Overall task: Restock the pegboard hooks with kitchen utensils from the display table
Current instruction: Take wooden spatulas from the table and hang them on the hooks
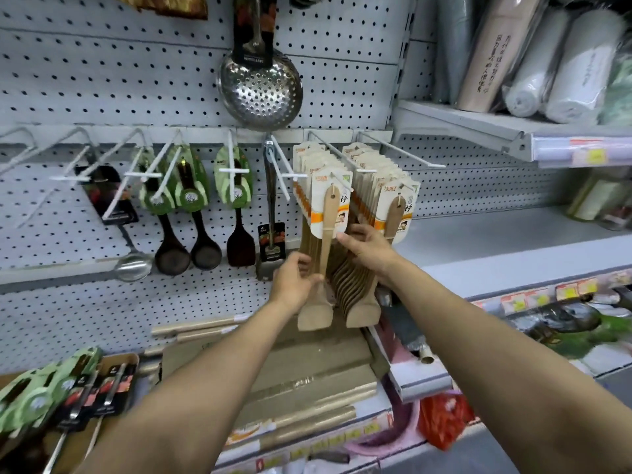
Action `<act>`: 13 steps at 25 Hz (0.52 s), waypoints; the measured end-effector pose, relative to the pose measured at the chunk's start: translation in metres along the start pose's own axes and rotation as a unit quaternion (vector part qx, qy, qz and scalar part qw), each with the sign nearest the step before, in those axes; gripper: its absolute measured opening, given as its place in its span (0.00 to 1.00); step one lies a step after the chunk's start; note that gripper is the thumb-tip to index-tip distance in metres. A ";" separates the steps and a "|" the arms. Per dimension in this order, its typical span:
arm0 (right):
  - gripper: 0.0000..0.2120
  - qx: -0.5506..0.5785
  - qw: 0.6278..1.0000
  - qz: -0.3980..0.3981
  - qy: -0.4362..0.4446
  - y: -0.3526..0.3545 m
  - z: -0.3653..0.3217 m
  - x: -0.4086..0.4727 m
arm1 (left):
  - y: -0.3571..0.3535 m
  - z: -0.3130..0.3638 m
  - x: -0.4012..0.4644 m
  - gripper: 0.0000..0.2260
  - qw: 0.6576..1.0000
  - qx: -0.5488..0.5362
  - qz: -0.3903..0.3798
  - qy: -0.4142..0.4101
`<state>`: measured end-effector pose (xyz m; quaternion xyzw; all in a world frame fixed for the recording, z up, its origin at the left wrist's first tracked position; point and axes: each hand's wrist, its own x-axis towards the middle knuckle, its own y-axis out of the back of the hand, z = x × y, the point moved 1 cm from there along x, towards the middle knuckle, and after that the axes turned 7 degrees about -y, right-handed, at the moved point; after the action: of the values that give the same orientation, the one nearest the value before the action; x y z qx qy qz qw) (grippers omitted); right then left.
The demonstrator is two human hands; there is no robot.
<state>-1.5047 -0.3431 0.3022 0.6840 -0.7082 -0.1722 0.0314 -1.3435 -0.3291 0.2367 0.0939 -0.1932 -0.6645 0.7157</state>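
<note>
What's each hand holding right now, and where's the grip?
Left hand pinches the front wooden spatula low on its handle, just above the blade. Right hand touches that spatula's card at its lower right edge; a firm grip cannot be told.
</note>
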 end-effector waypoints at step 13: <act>0.27 -0.540 0.763 0.036 0.353 -0.050 -0.117 -0.211 | 0.232 0.116 -0.209 0.23 0.904 0.396 0.097 -0.130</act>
<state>-1.4113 -0.1603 0.4379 0.5400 -0.4610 -0.2716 0.6497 -1.1869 -0.0854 0.4010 0.2634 -0.5400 -0.4672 0.6487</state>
